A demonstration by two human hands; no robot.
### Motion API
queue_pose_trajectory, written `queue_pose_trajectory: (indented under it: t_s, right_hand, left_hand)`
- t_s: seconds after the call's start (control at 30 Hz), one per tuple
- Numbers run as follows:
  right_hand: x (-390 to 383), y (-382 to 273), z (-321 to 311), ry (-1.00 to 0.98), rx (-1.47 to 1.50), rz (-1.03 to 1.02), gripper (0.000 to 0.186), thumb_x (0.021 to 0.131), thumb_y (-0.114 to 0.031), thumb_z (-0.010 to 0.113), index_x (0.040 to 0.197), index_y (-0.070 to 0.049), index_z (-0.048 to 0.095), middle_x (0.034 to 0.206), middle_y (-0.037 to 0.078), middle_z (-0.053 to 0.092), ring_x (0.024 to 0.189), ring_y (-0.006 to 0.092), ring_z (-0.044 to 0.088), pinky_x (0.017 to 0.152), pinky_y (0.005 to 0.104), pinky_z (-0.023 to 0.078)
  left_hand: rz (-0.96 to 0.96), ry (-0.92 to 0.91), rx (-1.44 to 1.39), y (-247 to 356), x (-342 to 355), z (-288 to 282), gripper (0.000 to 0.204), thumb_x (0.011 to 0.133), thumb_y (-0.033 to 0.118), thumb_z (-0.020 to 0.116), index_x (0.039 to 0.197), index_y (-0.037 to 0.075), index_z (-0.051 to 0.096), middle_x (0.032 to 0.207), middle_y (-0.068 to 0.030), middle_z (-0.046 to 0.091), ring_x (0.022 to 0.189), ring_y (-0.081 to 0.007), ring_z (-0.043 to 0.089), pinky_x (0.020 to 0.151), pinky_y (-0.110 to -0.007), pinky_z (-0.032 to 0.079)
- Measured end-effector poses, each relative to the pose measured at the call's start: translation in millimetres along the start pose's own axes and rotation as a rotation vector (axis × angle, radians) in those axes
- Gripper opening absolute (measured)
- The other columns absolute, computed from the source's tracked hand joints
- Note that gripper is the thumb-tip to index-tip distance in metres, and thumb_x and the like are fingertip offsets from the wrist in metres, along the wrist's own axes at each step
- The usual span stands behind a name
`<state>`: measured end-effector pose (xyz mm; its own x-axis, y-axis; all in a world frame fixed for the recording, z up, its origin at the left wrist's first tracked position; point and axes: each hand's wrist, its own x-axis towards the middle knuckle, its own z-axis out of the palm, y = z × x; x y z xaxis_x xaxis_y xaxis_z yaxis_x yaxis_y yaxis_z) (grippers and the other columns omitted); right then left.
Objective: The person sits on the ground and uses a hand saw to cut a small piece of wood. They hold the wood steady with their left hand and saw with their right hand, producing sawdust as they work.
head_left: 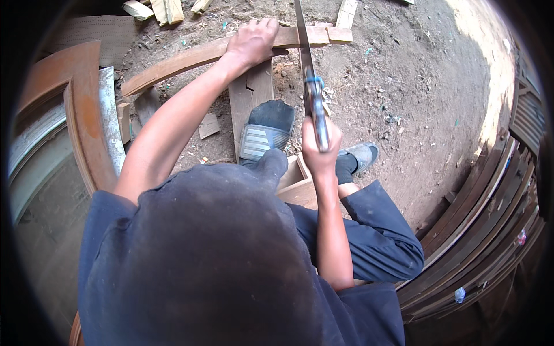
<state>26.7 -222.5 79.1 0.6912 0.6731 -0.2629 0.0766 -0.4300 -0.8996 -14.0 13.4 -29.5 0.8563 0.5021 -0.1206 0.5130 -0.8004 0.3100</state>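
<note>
A long, slightly curved wooden piece (pixel 179 62) lies crosswise at the top, over a flat board (pixel 261 83) on the ground. My left hand (pixel 253 43) presses down on it, fingers wrapped over its far edge. In my right hand (pixel 321 144) is the handle of a handsaw (pixel 306 55), its blade pointing away from me. The blade crosses the wooden piece to the right of my left hand, near a notched end (pixel 340 36). How deep the teeth sit in the wood cannot be made out. My slippered foot (pixel 262 135) rests on the flat board.
An orange-brown wooden frame (pixel 86 115) stands at the left. Wood offcuts (pixel 167 10) lie at the top left, and a small block (pixel 209 125) beside the board. Stacked long planks (pixel 485 213) curve along the right. A wooden box-like piece (pixel 301 193) is beneath me on bare dirt.
</note>
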Motion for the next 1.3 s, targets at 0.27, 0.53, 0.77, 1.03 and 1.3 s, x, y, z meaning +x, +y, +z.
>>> queue_pose_trajectory:
  t_s: [0.27,0.53,0.77,1.03,1.3]
  right_hand:
    - [-58.0,-2.7,-19.4,0.032,-0.102,-0.023,0.007,0.078,0.002,0.056,0.071,0.004,0.057,0.056,0.013,0.054,0.049,0.0158,0.056,0.049,0.031,0.043]
    - [9.7,-13.6,11.1,0.054,0.04,0.009,0.017,0.082,-0.004,0.059,0.066,0.001,0.052,0.053,0.006,0.047,0.049,0.0089,0.045,0.046,0.0302,0.036]
    - [-73.3,-35.0,-39.3,-0.011,-0.095,0.117,0.015,0.082,0.0,0.06,0.069,0.003,0.054,0.055,0.012,0.05,0.048,0.0122,0.046,0.047,0.0313,0.038]
    - [-20.0,-46.0,-10.1,0.002,0.018,0.145,0.024,0.086,-0.007,0.059,0.066,0.001,0.05,0.054,0.004,0.045,0.05,0.0078,0.04,0.046,0.0299,0.032]
    - [-54.8,-62.7,-35.6,-0.007,-0.044,0.189,0.019,0.085,-0.004,0.059,0.068,0.002,0.053,0.054,0.007,0.049,0.05,0.0087,0.044,0.048,0.0295,0.037]
  left_hand:
    - [-0.004,0.019,0.016,-1.5,-3.7,-5.5,0.035,0.076,0.018,0.07,0.099,0.0,0.049,0.1,-0.0174,0.06,0.094,-0.0347,0.062,0.079,-0.042,0.053]
    - [-0.001,0.038,0.009,0.6,1.5,-6.5,0.035,0.075,0.018,0.071,0.098,0.002,0.05,0.098,-0.0164,0.061,0.095,-0.035,0.062,0.079,-0.043,0.053]
    - [0.011,0.067,0.02,-5.0,2.1,5.2,0.034,0.077,0.022,0.069,0.096,0.002,0.05,0.097,-0.0167,0.062,0.092,-0.0342,0.063,0.077,-0.043,0.054]
    - [-0.055,-0.082,-0.032,-2.9,9.6,-12.6,0.051,0.074,0.037,0.076,0.099,0.002,0.048,0.1,-0.0171,0.062,0.095,-0.0363,0.063,0.079,-0.046,0.053]
    - [-0.071,-0.177,-0.066,1.7,12.7,-20.8,0.062,0.071,0.049,0.076,0.1,0.003,0.048,0.105,-0.0169,0.061,0.102,-0.0361,0.06,0.083,-0.045,0.051]
